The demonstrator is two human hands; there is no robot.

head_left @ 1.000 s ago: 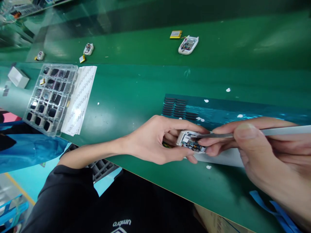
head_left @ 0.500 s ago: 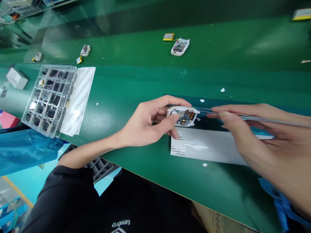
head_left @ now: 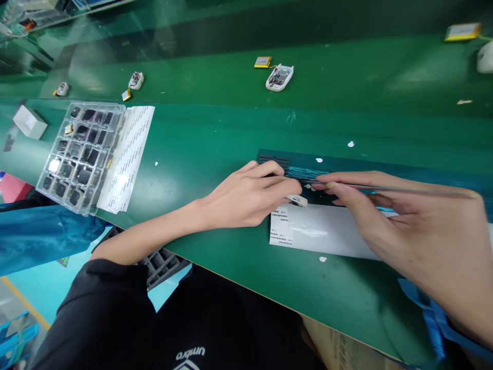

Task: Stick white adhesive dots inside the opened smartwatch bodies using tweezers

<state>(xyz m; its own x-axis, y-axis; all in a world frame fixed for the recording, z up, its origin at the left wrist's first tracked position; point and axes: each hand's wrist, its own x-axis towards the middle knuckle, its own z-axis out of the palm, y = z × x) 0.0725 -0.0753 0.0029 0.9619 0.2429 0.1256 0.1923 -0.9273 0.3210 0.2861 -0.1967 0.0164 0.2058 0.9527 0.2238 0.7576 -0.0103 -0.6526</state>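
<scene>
My left hand (head_left: 250, 195) is closed around a small white device housing with its back of the hand turned up. Only one end of the housing (head_left: 299, 200) shows past the fingers; its circuit side is hidden. In my right hand (head_left: 400, 216), thumb and fingers pinch a pair of thin metal tweezers (head_left: 404, 189). Their tips point left, close to the left fingertips; whether they touch anything cannot be made out. Beneath both hands lie a dark blue sheet (head_left: 385, 167) bearing light-blue strips (head_left: 306, 172) and a white label sheet (head_left: 327, 228) with printed text.
A clear compartment tray (head_left: 82, 149) of dark parts stands left, beside printed white sheets (head_left: 131, 149) and a white box (head_left: 30, 122). Along the back lie an open housing (head_left: 280, 77) wired to a yellow-edged battery (head_left: 263, 62), a smaller housing (head_left: 136, 80), and another battery (head_left: 462, 32).
My left hand has rolled over, turning the housing so its circuit side no longer shows. My right hand with the tweezers has shifted left, nearer the left fingers.
</scene>
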